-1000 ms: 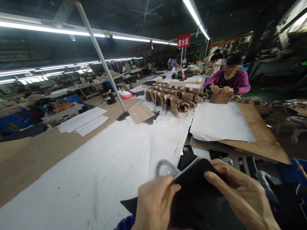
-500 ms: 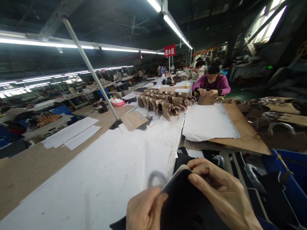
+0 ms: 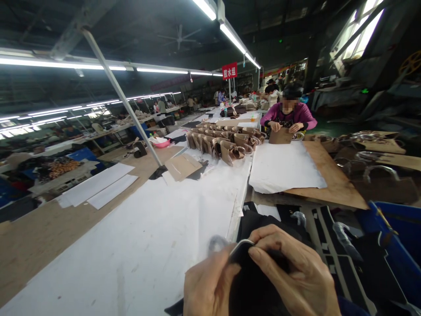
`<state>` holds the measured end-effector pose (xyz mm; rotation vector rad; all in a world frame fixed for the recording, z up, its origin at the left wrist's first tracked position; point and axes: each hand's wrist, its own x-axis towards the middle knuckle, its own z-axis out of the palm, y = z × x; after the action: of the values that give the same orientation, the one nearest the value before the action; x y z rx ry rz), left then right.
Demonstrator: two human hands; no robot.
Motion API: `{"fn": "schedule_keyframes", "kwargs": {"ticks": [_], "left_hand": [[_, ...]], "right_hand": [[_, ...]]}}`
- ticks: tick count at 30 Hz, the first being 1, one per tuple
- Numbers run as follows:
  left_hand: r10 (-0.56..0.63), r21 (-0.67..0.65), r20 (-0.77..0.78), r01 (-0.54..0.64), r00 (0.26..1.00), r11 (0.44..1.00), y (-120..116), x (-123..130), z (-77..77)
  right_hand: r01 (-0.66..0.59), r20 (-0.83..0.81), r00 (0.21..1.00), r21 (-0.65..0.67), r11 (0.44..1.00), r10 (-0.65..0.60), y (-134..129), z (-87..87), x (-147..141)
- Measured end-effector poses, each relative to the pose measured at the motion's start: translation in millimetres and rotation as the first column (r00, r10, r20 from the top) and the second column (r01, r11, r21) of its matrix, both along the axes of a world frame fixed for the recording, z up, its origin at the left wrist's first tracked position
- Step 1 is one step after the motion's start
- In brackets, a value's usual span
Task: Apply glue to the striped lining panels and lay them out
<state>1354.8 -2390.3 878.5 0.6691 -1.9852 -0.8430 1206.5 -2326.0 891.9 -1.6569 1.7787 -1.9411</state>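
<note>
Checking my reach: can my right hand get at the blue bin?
Probably yes, once free: the blue bin stands to that side, past some black panels, but your right hand is pinching the black piece.

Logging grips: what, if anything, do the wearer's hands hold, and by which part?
A black panel, pinched at its pale upper edge by the left hand and right hand.

Head camera looks forward and down over table (image 3: 67, 235).
</note>
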Motion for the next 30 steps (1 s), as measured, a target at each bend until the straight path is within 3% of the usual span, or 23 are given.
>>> {"fn": "schedule_keyframes", "kwargs": {"ticks": [6, 9, 13, 17, 20, 23, 26, 28, 30], "left_hand": [[0.174, -0.237, -0.015, -0.173, 0.985, 0.956, 3.3, -8.7, -0.7], [0.149, -0.221, -0.020, -0.150, 0.989, 0.964, 4.9, -8.2, -3.3], [0.228, -0.214, 0.059, -0.210, 0.972, 0.954, 5.3, -5.5, -5.5], [0.128, -0.116, 0.077, -0.119, 0.989, 0.986, 4.0, -3.5, -6.0], [0.142, -0.100, 0.060, -0.136, 0.988, 0.986, 2.1, -2.3, -7.5], [0.077, -0.186, 0.031, -0.070, 0.997, 0.980, -5.8, -0.2, -10.0], [-0.072, -0.322, 0.102, 0.101, 0.992, 0.941, -18.7, 1.9, -10.8], [-0.116, -0.361, 0.156, 0.166, 0.981, 0.918, -26.7, 3.1, -9.8], [-0.099, -0.379, 0.172, 0.159, 0.980, 0.912, -32.6, 4.8, -8.3]], "right_hand": [[0.072, -0.131, 0.988, -0.034, 0.997, -0.076, 2.8, -2.8, 5.1], [0.085, -0.113, 0.990, -0.048, 0.995, -0.090, 3.4, -3.7, 7.3], [0.050, -0.031, 0.998, -0.049, 0.998, -0.052, 0.0, -7.7, 10.5], [0.017, 0.142, 0.990, -0.070, 0.997, -0.007, -4.7, -16.0, 12.3], [0.006, 0.251, 0.968, -0.026, 1.000, 0.000, -5.9, -18.9, 10.1], [-0.055, 0.060, 0.997, 0.035, 0.998, 0.052, -5.5, -13.2, 7.4], [-0.075, -0.073, 0.994, 0.102, 0.992, 0.083, -4.4, -4.4, 7.1], [-0.075, -0.018, 0.997, 0.166, 0.983, 0.080, -4.0, -1.7, 4.8], [-0.191, 0.115, 0.980, 0.283, 0.940, 0.164, -4.8, -2.9, -2.8]]}}
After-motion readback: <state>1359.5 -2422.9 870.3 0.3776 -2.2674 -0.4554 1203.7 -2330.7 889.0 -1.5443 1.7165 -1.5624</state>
